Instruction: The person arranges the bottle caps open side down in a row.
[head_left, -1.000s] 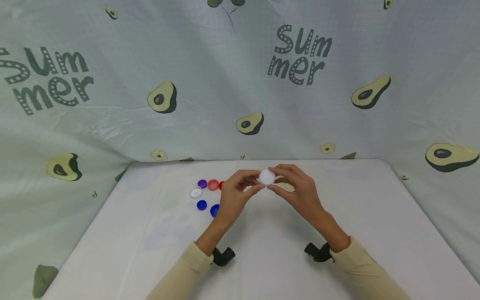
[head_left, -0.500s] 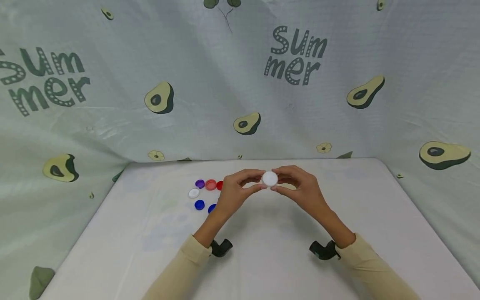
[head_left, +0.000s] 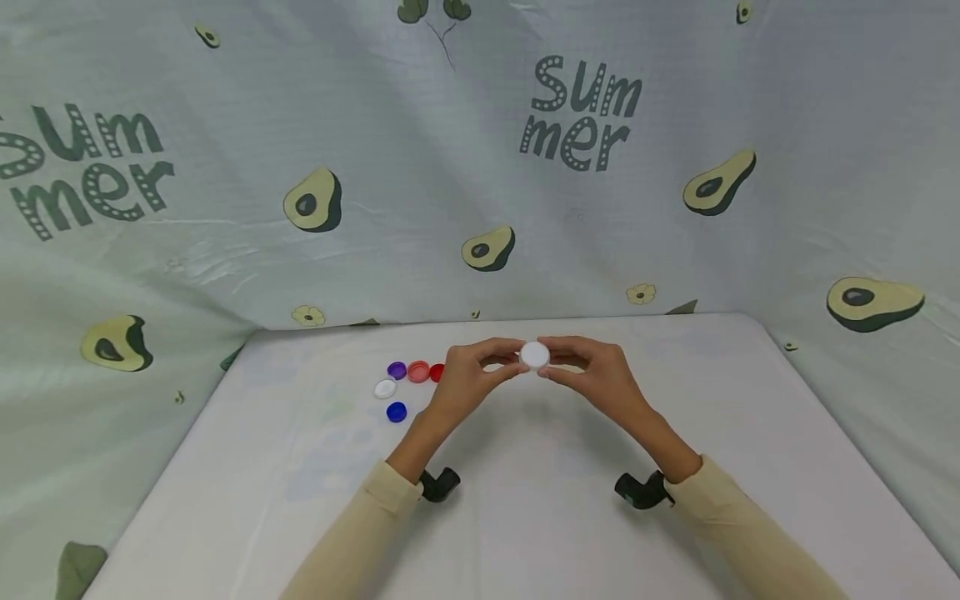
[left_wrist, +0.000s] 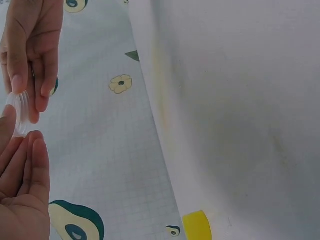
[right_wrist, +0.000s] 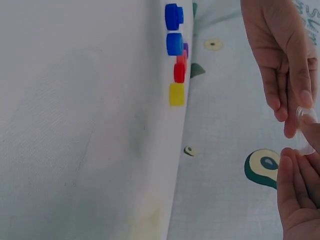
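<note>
A round white bottle cap (head_left: 535, 356) is held up above the far part of the table, its flat face toward the head camera. My left hand (head_left: 471, 382) pinches its left side between thumb and fingertips. On the opposite side my right hand (head_left: 597, 375) pinches it the same way. Seen edge-on in the left wrist view, the cap (left_wrist: 20, 114) looks ridged and partly translucent. Fingers cover much of the cap (right_wrist: 302, 131) in the right wrist view.
Left of my hands lie a purple cap (head_left: 397, 370), a pink-red cap (head_left: 418, 372), a red cap (head_left: 437, 372), a white cap (head_left: 385, 389) and a blue cap (head_left: 397, 412). The right wrist view also shows a yellow cap (right_wrist: 177, 94) and a second blue cap (right_wrist: 172, 17).
Both hands keep hold of the white bottle cap, with only slight shifts of the fingers. The head view has drifted a little, and one blue cap is now hidden behind my left arm.
</note>
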